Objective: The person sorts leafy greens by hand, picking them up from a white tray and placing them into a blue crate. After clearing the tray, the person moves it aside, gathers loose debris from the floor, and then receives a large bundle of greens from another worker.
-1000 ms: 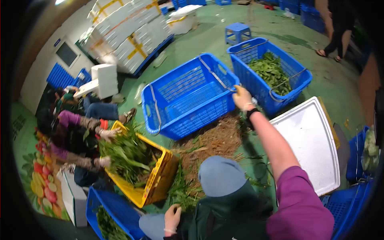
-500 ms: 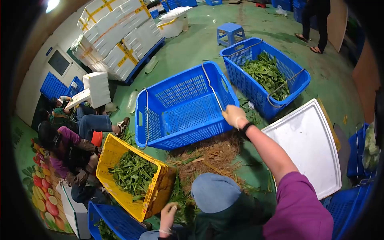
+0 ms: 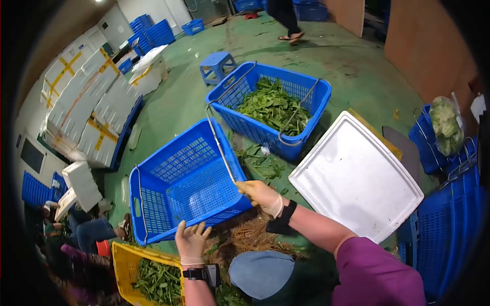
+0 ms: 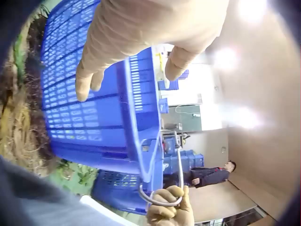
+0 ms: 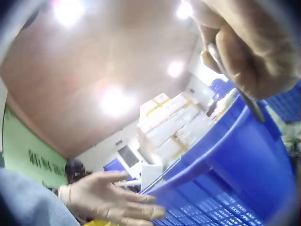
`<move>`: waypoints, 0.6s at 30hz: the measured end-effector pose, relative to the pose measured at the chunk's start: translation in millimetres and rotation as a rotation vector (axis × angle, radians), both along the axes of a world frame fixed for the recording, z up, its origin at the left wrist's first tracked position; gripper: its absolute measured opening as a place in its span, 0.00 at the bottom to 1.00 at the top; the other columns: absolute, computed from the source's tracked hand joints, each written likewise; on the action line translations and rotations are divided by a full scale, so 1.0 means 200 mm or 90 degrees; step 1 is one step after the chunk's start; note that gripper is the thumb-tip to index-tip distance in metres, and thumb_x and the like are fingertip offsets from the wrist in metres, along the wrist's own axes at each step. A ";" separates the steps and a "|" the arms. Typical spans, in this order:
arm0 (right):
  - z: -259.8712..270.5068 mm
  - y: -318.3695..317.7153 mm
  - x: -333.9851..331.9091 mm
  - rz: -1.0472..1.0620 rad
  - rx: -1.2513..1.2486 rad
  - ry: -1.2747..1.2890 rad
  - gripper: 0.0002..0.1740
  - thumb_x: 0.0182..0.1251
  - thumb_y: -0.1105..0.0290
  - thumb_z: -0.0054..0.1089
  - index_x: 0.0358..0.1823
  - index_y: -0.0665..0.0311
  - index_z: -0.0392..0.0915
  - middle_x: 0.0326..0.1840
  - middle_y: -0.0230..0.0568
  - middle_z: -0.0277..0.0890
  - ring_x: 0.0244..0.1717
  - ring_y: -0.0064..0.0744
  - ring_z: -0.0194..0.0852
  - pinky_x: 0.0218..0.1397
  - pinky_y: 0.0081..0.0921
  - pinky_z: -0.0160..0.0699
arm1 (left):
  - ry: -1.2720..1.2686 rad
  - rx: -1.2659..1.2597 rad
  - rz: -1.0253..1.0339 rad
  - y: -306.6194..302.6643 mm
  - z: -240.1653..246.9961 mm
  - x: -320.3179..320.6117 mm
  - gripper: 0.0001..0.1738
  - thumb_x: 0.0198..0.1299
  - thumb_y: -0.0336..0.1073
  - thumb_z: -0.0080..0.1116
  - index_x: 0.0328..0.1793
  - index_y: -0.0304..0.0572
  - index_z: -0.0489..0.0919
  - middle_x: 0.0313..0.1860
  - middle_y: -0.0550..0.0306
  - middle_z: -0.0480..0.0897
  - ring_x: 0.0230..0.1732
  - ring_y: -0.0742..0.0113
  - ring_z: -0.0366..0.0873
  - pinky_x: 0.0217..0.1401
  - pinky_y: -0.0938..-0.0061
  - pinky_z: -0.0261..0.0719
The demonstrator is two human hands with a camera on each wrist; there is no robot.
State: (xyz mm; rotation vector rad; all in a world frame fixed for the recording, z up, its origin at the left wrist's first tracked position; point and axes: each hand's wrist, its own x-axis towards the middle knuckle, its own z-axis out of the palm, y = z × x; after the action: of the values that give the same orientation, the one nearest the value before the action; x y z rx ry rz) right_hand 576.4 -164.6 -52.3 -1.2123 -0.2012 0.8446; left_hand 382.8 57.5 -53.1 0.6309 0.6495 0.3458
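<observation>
In the head view a blue plastic basket (image 3: pixel 189 178) with nothing in it stands tilted on the floor. My gloved right hand (image 3: pixel 261 196) grips its wire handle (image 3: pixel 220 148) at the near right corner; the left wrist view shows the fingers curled round the metal bar (image 4: pixel 181 165). My gloved left hand (image 3: pixel 192 244) is at the near rim, fingers spread and holding nothing. In the right wrist view that left hand (image 5: pixel 110 200) shows its straight fingers beside the basket wall (image 5: pixel 221 188).
A second blue basket (image 3: pixel 217 104) of leafy greens (image 3: pixel 275 107) stands behind. On the right lies a white foam lid (image 3: pixel 357 178); a yellow crate (image 3: pixel 122 262) with greens is at lower left. Roots and stems (image 3: pixel 250 234) litter the floor before my knee (image 3: pixel 263 273). A blue stool (image 3: pixel 217 66) stands farther back.
My left hand has risen from beside my knee to the basket's near rim. My right hand still holds the handle, the basket now nearer. The view has turned right.
</observation>
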 end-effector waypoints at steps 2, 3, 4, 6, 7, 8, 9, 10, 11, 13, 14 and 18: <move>0.05 0.10 0.05 0.031 0.075 0.036 0.21 0.71 0.49 0.59 0.32 0.59 0.74 0.21 0.20 0.58 0.18 0.12 0.49 0.19 0.14 0.46 | -0.102 -0.036 -0.003 0.24 -0.10 0.00 0.21 0.62 0.49 0.61 0.28 0.39 0.73 0.42 0.38 0.75 0.70 0.40 0.63 0.68 0.41 0.63; 0.06 0.17 0.09 0.044 0.132 0.096 0.20 0.72 0.50 0.59 0.30 0.58 0.73 0.20 0.20 0.57 0.17 0.12 0.47 0.18 0.14 0.44 | -0.111 0.003 0.047 0.29 -0.08 0.04 0.24 0.62 0.49 0.61 0.19 0.47 0.67 0.36 0.46 0.76 0.66 0.46 0.69 0.64 0.46 0.68; 0.08 0.24 0.13 0.074 0.221 0.183 0.20 0.72 0.51 0.58 0.27 0.55 0.69 0.21 0.20 0.56 0.17 0.13 0.44 0.17 0.14 0.41 | -0.171 0.064 0.020 0.38 -0.07 0.06 0.20 0.63 0.48 0.61 0.24 0.46 0.71 0.39 0.49 0.77 0.63 0.48 0.71 0.61 0.47 0.70; 0.06 0.43 0.19 -0.028 0.227 0.123 0.19 0.73 0.52 0.57 0.28 0.57 0.70 0.21 0.24 0.57 0.18 0.14 0.48 0.20 0.16 0.50 | -0.115 0.162 0.031 0.43 -0.01 0.06 0.14 0.64 0.48 0.60 0.36 0.46 0.76 0.47 0.52 0.78 0.61 0.51 0.74 0.59 0.49 0.72; 0.09 0.48 0.23 -0.127 0.105 0.030 0.18 0.71 0.55 0.59 0.31 0.63 0.74 0.25 0.35 0.69 0.23 0.27 0.67 0.27 0.27 0.67 | -0.001 0.201 0.067 0.43 0.06 0.05 0.14 0.65 0.47 0.60 0.44 0.46 0.78 0.52 0.52 0.78 0.61 0.52 0.74 0.59 0.50 0.72; 0.00 0.53 0.30 -0.205 -0.053 -0.189 0.16 0.69 0.57 0.59 0.36 0.66 0.74 0.30 0.43 0.73 0.30 0.38 0.73 0.34 0.34 0.72 | 0.090 0.222 0.033 0.46 0.05 0.02 0.23 0.65 0.47 0.60 0.61 0.44 0.74 0.62 0.52 0.76 0.61 0.54 0.74 0.63 0.54 0.70; -0.09 0.59 0.35 -0.278 -0.212 -0.405 0.16 0.67 0.60 0.58 0.41 0.69 0.75 0.35 0.50 0.77 0.37 0.49 0.79 0.42 0.41 0.76 | 0.098 0.227 0.036 0.41 0.10 0.00 0.23 0.65 0.47 0.60 0.61 0.44 0.74 0.62 0.52 0.76 0.61 0.54 0.74 0.63 0.54 0.70; -0.09 0.55 0.34 -0.269 -0.251 -0.476 0.17 0.65 0.62 0.57 0.47 0.70 0.73 0.40 0.56 0.77 0.44 0.56 0.76 0.49 0.45 0.74 | 0.107 0.268 -0.023 0.30 0.18 -0.01 0.26 0.65 0.48 0.60 0.63 0.42 0.73 0.63 0.50 0.75 0.61 0.55 0.74 0.63 0.55 0.69; -0.09 0.48 0.34 -0.258 -0.290 -0.551 0.20 0.63 0.65 0.56 0.52 0.71 0.71 0.46 0.62 0.77 0.52 0.63 0.73 0.57 0.50 0.72 | 0.113 0.307 -0.082 0.20 0.24 -0.02 0.28 0.65 0.48 0.60 0.66 0.41 0.72 0.64 0.49 0.75 0.61 0.56 0.74 0.64 0.57 0.69; -0.17 0.28 0.36 -0.370 -0.258 -0.692 0.28 0.61 0.67 0.56 0.62 0.70 0.66 0.52 0.61 0.73 0.56 0.60 0.71 0.61 0.49 0.70 | 0.090 0.325 -0.154 0.07 0.22 -0.16 0.30 0.66 0.49 0.58 0.68 0.37 0.70 0.60 0.48 0.78 0.57 0.59 0.78 0.62 0.61 0.72; -0.21 0.13 0.41 -0.343 -0.302 -0.668 0.31 0.60 0.67 0.56 0.65 0.70 0.64 0.56 0.61 0.71 0.59 0.59 0.69 0.63 0.49 0.69 | 0.073 0.321 -0.174 -0.04 0.22 -0.24 0.28 0.66 0.47 0.57 0.66 0.37 0.72 0.54 0.50 0.82 0.53 0.59 0.80 0.58 0.65 0.76; -0.47 -0.62 0.57 -0.443 -0.664 -0.664 0.36 0.57 0.69 0.58 0.69 0.67 0.62 0.66 0.57 0.66 0.68 0.55 0.62 0.71 0.46 0.61 | 0.173 0.228 -0.117 -0.33 0.07 -0.62 0.22 0.65 0.46 0.59 0.58 0.39 0.77 0.48 0.53 0.83 0.50 0.61 0.80 0.54 0.67 0.77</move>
State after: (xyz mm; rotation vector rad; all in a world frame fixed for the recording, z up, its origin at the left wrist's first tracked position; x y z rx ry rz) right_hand 690.8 -288.7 -146.3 -2.4330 -0.1439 -0.4700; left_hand 259.4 -7.9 -39.7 1.0849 0.7897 0.2065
